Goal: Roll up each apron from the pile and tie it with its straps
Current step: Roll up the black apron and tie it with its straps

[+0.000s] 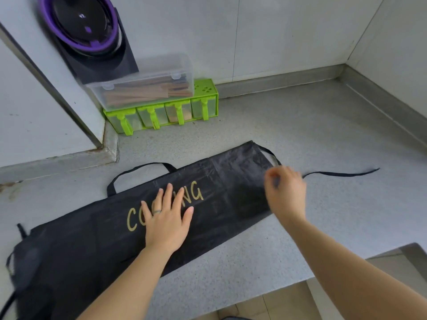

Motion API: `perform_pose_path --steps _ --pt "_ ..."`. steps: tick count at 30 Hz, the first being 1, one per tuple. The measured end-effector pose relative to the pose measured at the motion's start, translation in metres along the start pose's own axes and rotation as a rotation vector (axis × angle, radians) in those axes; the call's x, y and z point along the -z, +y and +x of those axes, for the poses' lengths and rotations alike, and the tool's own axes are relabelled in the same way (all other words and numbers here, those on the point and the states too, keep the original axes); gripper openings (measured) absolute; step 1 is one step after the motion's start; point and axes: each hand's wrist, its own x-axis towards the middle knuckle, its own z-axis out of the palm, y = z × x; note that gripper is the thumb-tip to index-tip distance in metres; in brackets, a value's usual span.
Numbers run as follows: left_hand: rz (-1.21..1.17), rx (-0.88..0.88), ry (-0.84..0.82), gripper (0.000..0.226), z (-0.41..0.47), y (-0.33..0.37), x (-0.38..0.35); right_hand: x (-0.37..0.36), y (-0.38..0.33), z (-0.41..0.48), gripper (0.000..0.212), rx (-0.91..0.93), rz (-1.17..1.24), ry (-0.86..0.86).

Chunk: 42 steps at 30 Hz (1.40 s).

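Pressing flat on the glossy black apron (221, 181) — left hand (167, 224).

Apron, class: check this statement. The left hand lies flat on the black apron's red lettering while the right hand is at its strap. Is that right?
Not quite. The head view shows the lettering on the apron is gold, not red. The rest holds: the left hand lies flat on it while the right hand is at the strap.

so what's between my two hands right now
Head view: just the black apron, its gold letters NG, between the flat left hand and the right hand pinching the strap.
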Motion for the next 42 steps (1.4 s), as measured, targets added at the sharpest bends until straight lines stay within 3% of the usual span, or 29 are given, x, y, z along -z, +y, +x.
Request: perform_pose_path --steps 4,9,14,17,20,26,28,32,34,38,42 --pt "-0.161 -0.122 -0.034 0.058 -0.003 0.029 0.006 -0.028 -0.039 -0.032 0.018 0.403 0.043 -0.342" --pt "-0.521 -0.146 0.159 0.04 -0.027 0.005 0.017 -0.05 -0.057 -0.062 0.029 0.483 0.043 -0.504" --pt "-0.484 0.084 0.307 0.031 -0.075 -0.064 0.017 -0.078 -0.094 -0.1 0.035 0.604 -0.07 -0.642" --pt "-0.394 0.229 0.397 0.029 -0.099 -0.097 0.012 -0.098 -0.101 -0.12 0.04 0.737 -0.272 -0.64" --pt "-0.341 0.353 0.525 0.028 -0.121 -0.124 0.005 -0.114 -0.098 -0.135 0.061 0.761 -0.491 -0.68" --pt "-0.771 0.839 0.649 0.016 -0.151 -0.149 0.002 -0.12 -0.095 -0.13 0.074 0.763 -0.597 -0.72" --pt "-0.845 0.842 0.632 0.006 -0.161 -0.148 0.002 -0.123 -0.094 -0.128 0.085 0.793 -0.586 -0.708" --pt "-0.767 0.741 0.464 0.023 -0.169 -0.145 0.002 -0.123 -0.098 -0.126 0.098 0.793 -0.571 -0.697" --pt "-0.758 0.732 0.396 0.021 -0.166 -0.144 0.005 -0.123 -0.099 -0.127 0.099 0.786 -0.573 -0.7" --pt "-0.777 0.737 0.381 0.022 -0.163 -0.146 0.005 -0.123 -0.099 -0.127 0.101 0.776 -0.568 -0.701" --pt "-0.754 0.645 0.395 0.007 -0.16 -0.149 0.005 -0.123 -0.099 -0.127 0.102 0.783 -0.569 -0.688"
